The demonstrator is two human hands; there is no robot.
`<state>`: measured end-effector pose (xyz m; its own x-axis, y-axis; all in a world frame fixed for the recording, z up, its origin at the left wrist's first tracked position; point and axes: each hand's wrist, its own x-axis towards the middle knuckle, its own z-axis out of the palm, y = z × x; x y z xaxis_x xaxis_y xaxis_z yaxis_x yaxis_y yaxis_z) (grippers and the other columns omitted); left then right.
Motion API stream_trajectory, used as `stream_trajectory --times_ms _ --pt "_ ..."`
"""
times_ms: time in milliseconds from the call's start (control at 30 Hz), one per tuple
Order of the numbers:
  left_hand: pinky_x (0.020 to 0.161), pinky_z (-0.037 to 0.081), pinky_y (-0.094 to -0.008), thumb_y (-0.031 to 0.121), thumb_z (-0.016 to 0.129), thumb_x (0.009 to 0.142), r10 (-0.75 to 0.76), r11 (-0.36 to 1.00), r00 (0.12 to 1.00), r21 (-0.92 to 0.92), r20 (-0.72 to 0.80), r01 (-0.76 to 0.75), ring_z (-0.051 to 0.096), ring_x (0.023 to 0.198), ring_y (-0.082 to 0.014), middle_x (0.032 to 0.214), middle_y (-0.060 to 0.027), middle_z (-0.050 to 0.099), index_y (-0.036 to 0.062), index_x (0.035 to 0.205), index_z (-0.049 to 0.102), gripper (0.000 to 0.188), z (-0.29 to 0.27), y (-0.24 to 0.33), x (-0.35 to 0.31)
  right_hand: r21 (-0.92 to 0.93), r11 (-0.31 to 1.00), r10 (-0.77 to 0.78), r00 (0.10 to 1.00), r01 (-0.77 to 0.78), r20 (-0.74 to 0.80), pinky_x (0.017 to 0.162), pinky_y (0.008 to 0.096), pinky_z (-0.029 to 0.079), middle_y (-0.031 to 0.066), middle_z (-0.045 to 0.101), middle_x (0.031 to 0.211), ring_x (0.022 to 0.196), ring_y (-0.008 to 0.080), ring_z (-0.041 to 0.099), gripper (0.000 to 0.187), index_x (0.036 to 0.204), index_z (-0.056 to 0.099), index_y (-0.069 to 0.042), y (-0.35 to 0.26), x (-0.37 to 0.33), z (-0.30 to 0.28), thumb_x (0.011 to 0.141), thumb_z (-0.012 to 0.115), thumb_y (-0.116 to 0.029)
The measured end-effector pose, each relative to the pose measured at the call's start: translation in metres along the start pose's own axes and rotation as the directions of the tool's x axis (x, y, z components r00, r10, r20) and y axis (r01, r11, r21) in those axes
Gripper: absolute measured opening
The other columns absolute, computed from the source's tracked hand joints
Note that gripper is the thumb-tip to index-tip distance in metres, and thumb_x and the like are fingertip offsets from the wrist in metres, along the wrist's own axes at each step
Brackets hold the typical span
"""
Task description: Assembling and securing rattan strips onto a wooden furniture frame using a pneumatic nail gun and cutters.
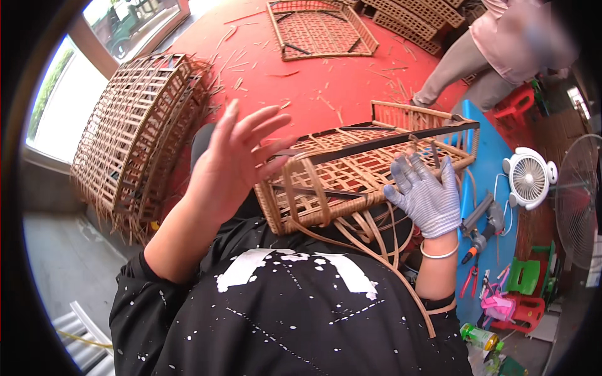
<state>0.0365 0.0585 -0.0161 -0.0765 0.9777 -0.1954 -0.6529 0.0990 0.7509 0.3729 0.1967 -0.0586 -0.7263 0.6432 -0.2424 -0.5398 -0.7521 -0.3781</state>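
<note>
A woven cane tray (348,207) with a lattice base and dark cross strips rests tilted over my lap. My left hand (241,147) is bare and raised beside the tray's left end, its fingers spread with nothing in them. Over the tray's near right rim lies my right hand (427,197), in a grey striped glove, fingers apart; whether its fingertips touch the lattice I cannot tell. Loose cane strips (401,274) hang from the near rim, and one long strip curves down across my shirt toward my right forearm.
Stacked woven trays (135,125) stand at the left. Another tray (323,34) lies on the red floor (263,84) among cane scraps. A person (501,50) is at the back right. The blue table (471,182) holds a power tool (481,238), red-handled pliers (469,282) and a white fan (528,178).
</note>
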Motion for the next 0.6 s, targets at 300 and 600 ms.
stream_trajectory --times_ms 300,600 --pt "0.103 0.044 -0.0379 0.032 0.039 0.105 0.781 0.515 0.603 0.378 0.163 -0.769 0.056 0.123 -0.0298 0.138 -0.0241 0.051 -0.0077 0.132 0.052 0.050 0.010 0.055 -0.020 -0.549 0.380 -0.565 0.657 0.745 0.500 0.109 0.0488 0.039 0.0178 0.054 0.138 0.129 0.0326 0.051 0.044 0.135 0.055 -0.005 -0.028 -0.040 0.081 0.102 0.048 -0.034" --pt "0.114 0.023 -0.0669 0.055 0.048 0.097 0.975 -0.061 -0.117 -0.281 0.187 -0.958 0.040 0.137 -0.0402 0.149 -0.0259 0.039 0.0031 0.144 0.043 0.070 0.067 0.104 -0.055 -0.211 -0.059 -0.555 0.143 0.976 0.819 0.116 0.0601 0.024 0.0215 0.051 0.139 0.134 0.0389 0.044 0.059 0.136 0.053 -0.003 -0.028 -0.095 0.188 0.100 0.039 -0.048"
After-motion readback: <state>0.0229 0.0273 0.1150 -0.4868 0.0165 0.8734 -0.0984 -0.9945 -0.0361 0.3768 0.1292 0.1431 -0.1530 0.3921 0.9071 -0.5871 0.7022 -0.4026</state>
